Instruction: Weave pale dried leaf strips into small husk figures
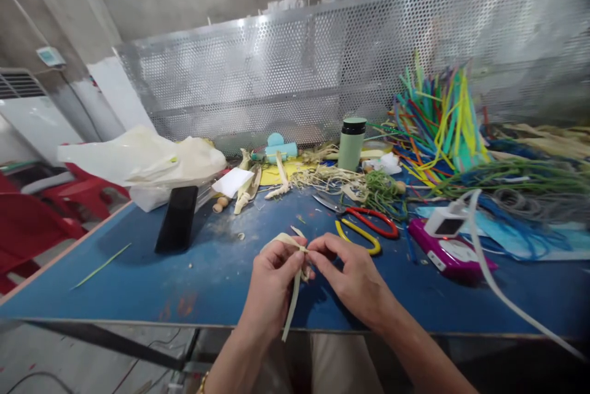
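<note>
My left hand (279, 268) pinches a pale, flat strip (292, 308) that looks like dried plant fibre. One end hangs down below the fingers, and another part loops over the top of the hand. From the right, my right hand (348, 268) meets it, thumb and fingertips closed on the strip at a small knot or fold. Both hands are just above the front of the blue table. Beyond them lie scissors with red handles (375, 222) and a yellow-handled tool (362, 237). How the strip runs between the fingers is partly hidden.
A black phone (177, 220) and a white plastic bag (152, 160) are on the left. Dried husks (279, 179), a green tumbler (351, 145) and colourful strips (454, 123) stand along the back. A purple power strip (449, 252) with a white cable sits at right.
</note>
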{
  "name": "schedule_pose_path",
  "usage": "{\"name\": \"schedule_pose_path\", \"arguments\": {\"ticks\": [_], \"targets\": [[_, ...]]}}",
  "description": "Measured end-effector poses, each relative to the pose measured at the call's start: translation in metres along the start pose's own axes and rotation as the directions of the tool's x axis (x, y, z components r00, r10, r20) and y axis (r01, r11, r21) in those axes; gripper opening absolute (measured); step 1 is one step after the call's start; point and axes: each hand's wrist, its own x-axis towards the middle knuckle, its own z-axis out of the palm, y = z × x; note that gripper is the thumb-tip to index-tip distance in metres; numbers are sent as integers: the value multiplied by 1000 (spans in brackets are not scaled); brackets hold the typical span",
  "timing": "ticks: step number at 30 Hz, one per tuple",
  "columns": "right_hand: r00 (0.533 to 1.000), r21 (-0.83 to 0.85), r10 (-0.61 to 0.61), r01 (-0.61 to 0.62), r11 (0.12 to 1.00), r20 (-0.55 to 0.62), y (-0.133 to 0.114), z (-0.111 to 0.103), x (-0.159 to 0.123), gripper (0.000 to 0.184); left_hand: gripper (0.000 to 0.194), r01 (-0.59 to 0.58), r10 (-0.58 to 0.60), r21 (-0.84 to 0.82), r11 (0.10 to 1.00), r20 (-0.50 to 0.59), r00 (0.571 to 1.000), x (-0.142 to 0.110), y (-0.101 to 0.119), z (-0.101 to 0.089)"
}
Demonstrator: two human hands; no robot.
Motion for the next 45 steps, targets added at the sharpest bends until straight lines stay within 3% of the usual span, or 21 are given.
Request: {"name": "schedule_pose_path", "arguments": {"ticks": [6, 21, 26, 30, 36, 45], "targets": [[1000, -11, -18, 18, 1000, -3, -1, -1, -3, 17, 19, -53, 52, 111, 992, 15, 999, 3, -9, -6], [1000, -183, 28, -28, 983, -3, 2, -1, -4, 20, 11, -92, 94, 167, 982, -8, 996, 0, -9, -3], [990, -91, 115, -108, 990, 78, 4, -3, -3, 35, 19, -32, 29, 58, 998, 44, 999, 0, -4, -3], [985, -12, 152, -152, 988, 85, 1, -4, -1, 45, 33, -58, 57, 4, 998, 88, 994, -2, -3, -3], [971, 385, 206, -238, 892, 124, -5, -10, 4, 33, 26, -113, 105, 43, 993, 157, 982, -3, -6, -2], [939, 529, 296, -343, 776, 174, -7, -8, 3, 31, 21, -90, 72, 73, 993, 225, 972, -5, -4, 0]]}}
